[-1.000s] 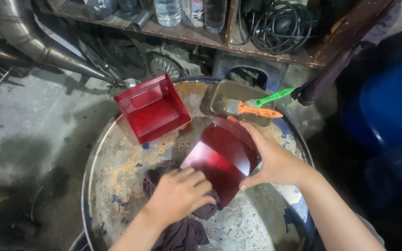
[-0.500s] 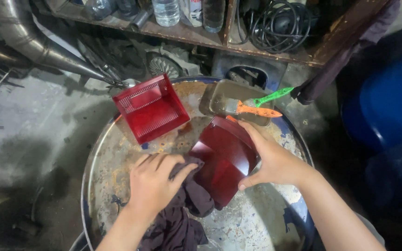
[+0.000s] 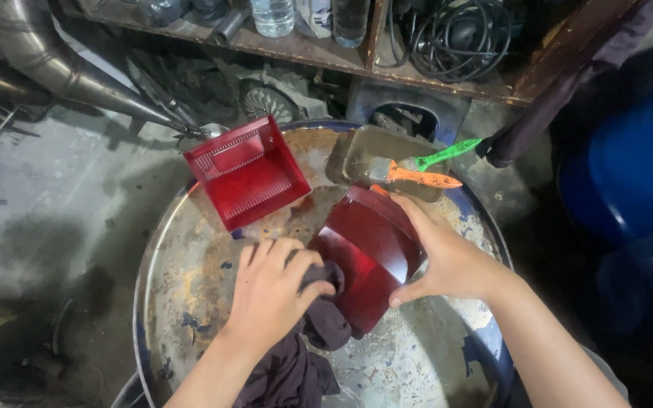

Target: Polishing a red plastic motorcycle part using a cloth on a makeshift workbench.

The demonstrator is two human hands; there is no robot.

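The right hand (image 3: 447,261) grips a dark red tail-light lens (image 3: 368,261) by its right edge, fingers over the top corner and thumb under the lower side, holding it tilted on the rusty drum top (image 3: 190,264); the left hand (image 3: 270,295) is closed around a bunched dark rag (image 3: 319,317), pressing it against the lens's left face, knuckles up, fingers curled into the cloth; the rest of the rag trails down below the left wrist toward the near rim of the drum. Just beyond the left hand's fingertips, apart from them, lies a second red lens housing (image 3: 247,174), open side up, ribbed inside, resting near the drum's far-left edge; beyond the right hand sits a shallow grimy tray (image 3: 357,151), with a paintbrush (image 3: 413,175) with an orange handle lying across it and a green-handled brush (image 3: 447,155) beside that one, its handle pointing away to the right. Farther off, past the tray, a wooden shelf (image 3: 447,79) carries plastic bottles (image 3: 273,15) and a coil of black cable (image 3: 447,34); to the far left of the left hand a metal exhaust pipe (image 3: 47,64) slants down; right of the right forearm stands a blue barrel (image 3: 629,166).
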